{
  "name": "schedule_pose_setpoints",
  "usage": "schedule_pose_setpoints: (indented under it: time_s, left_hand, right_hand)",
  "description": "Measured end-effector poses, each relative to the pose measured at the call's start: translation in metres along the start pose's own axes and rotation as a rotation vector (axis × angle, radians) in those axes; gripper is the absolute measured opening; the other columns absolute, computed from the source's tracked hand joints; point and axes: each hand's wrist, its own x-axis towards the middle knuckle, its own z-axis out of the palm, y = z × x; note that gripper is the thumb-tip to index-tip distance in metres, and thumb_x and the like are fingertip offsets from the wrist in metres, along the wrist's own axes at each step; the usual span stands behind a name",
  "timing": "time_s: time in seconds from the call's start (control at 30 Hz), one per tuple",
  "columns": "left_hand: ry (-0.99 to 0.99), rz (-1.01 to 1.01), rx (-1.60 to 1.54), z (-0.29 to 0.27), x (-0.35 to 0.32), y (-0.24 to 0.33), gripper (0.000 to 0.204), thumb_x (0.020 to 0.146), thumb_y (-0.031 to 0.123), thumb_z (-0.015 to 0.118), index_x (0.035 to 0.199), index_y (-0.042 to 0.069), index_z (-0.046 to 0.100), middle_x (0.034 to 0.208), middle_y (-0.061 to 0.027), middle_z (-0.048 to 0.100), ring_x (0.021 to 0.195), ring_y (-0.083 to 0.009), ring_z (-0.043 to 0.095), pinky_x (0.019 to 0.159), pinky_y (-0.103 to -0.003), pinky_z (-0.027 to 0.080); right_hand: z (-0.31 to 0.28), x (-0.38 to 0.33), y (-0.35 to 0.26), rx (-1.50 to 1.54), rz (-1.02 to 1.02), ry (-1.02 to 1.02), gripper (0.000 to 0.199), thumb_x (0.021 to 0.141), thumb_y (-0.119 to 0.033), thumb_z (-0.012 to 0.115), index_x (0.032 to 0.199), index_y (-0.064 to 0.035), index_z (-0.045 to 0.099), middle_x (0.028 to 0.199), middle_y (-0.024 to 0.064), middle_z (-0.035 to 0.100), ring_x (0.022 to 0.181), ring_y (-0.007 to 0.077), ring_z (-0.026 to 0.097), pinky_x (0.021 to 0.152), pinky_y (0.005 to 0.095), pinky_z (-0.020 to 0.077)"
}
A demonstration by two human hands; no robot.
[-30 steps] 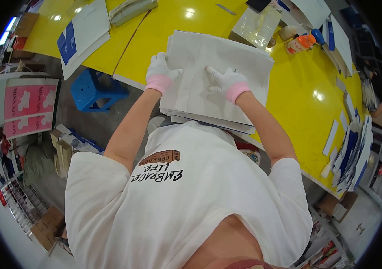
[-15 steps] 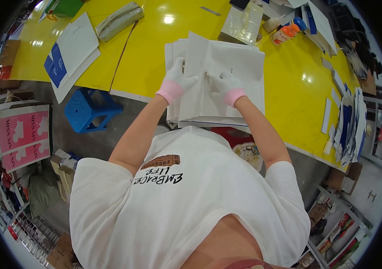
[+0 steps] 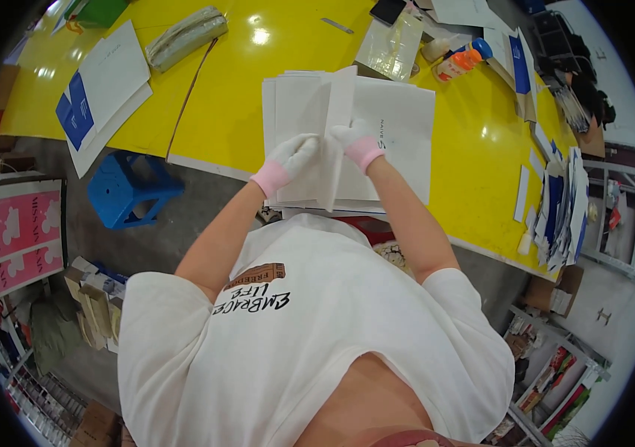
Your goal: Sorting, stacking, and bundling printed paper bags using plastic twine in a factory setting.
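A stack of white paper sheets (image 3: 399, 171) lies at the near edge of the yellow table, with dark print on its top right part. A narrow white paper flap (image 3: 338, 100) stands up from the middle of the stack. My left hand (image 3: 294, 158), in a white glove with a pink cuff, is closed at the flap's left side, fingertips together against it. From the right side my right hand (image 3: 355, 141), gloved alike, presses the flap with bent fingers. The flap hides part of both hands' fingertips.
On the yellow table (image 3: 235, 97) lie a plastic-wrapped bundle (image 3: 187, 37), white-and-blue printed sheets (image 3: 112, 74), a wrapped block (image 3: 390, 45), an orange bottle with a blue cap (image 3: 459, 63) and a dark phone (image 3: 388, 10). Paper offcuts (image 3: 560, 208) pile at right. A blue stool (image 3: 127, 190) stands left.
The flap has risen from leaning left to standing nearly upright. My right hand has gone from spread on the sheet to bent against the flap; my left fingers have closed beside it.
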Motion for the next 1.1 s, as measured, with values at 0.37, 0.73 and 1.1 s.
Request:
schedule_pose_setpoints:
  time_s: [0.37,0.73,1.1]
  left_hand:
    - [-0.037,-0.109,-0.07,-0.016,-0.002,-0.009,0.041,0.087,0.025,0.045,0.12,0.0,0.046,0.114,-0.0101,0.054,0.108,-0.0226,0.051,0.094,-0.034,0.04]
    - [0.076,-0.319,-1.091,-0.052,0.006,-0.009,0.086,0.08,0.07,0.028,0.134,0.003,0.03,0.131,-0.0139,0.041,0.123,-0.0279,0.036,0.102,-0.038,0.031]
    - [0.303,-0.332,-0.152,-0.049,0.024,-0.045,0.068,0.072,0.027,0.074,0.126,0.003,0.041,0.115,-0.0097,0.053,0.102,-0.0208,0.053,0.087,-0.031,0.044]
  right_hand:
    - [-0.199,-0.081,-0.045,0.836,-0.543,-0.263,0.047,0.076,-0.007,0.057,0.12,0.0045,0.046,0.117,0.0158,0.054,0.104,0.0267,0.056,0.092,0.0367,0.0428]
    - [-0.142,0.022,0.145,0.124,-0.053,0.02,0.054,0.071,-0.021,0.068,0.118,-0.0017,0.05,0.11,0.0126,0.058,0.1,0.0257,0.056,0.089,0.0328,0.0427]
    - [-0.117,0.029,0.19,-0.081,0.281,0.243,0.079,0.069,-0.037,0.073,0.129,0.0016,0.038,0.121,0.0151,0.051,0.11,0.0238,0.05,0.094,0.034,0.039]
